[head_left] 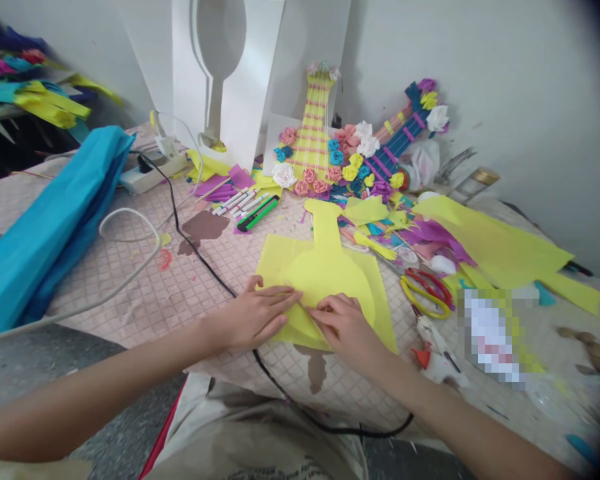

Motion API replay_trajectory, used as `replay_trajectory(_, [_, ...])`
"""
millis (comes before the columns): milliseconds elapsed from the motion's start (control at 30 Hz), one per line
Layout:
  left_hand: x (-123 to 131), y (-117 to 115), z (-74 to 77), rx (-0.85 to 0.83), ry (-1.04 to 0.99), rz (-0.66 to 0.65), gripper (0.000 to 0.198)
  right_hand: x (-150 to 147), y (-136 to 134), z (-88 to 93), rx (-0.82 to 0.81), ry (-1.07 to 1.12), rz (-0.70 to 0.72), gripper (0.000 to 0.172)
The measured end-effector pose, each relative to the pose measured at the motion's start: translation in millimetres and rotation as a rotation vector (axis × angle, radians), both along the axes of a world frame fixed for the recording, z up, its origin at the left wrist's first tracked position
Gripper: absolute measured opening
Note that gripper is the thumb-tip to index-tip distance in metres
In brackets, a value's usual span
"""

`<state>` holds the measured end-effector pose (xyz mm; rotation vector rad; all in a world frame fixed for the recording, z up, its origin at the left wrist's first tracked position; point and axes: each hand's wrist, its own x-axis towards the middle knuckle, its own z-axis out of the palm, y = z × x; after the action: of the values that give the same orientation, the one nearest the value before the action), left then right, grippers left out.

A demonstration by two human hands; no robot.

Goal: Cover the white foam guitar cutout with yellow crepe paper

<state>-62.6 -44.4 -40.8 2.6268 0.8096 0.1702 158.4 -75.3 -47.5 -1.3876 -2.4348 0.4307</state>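
A yellow guitar-shaped piece [340, 267] lies on a yellow paper sheet [275, 257], its neck pointing away from me. My left hand [263, 310] rests on the lower left of the sheet, fingers stretched out and pointing right. At the lower middle of the yellow shape, my right hand [343, 323] has its fingers pinched together close to my left fingertips. What the pinch holds, if anything, is too small to make out. Both hands touch the yellow paper.
Blue folded paper [65, 227] lies at left; a black cable [205, 263] crosses the table [145, 293]. Markers [235, 200] and a green cutter [259, 213] lie beyond the sheet. Scissors [427, 293] are at right. Flower-decorated guitar shapes [313, 133] lean on the wall.
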Motion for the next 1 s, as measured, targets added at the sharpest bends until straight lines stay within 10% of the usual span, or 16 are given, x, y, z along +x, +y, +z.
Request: replay_trajectory(1000, [-6, 2, 0.8, -0.019, -0.084, -0.012, 0.032, -12, 7, -5.7, -0.093, -0.022, -0.122, 0.040])
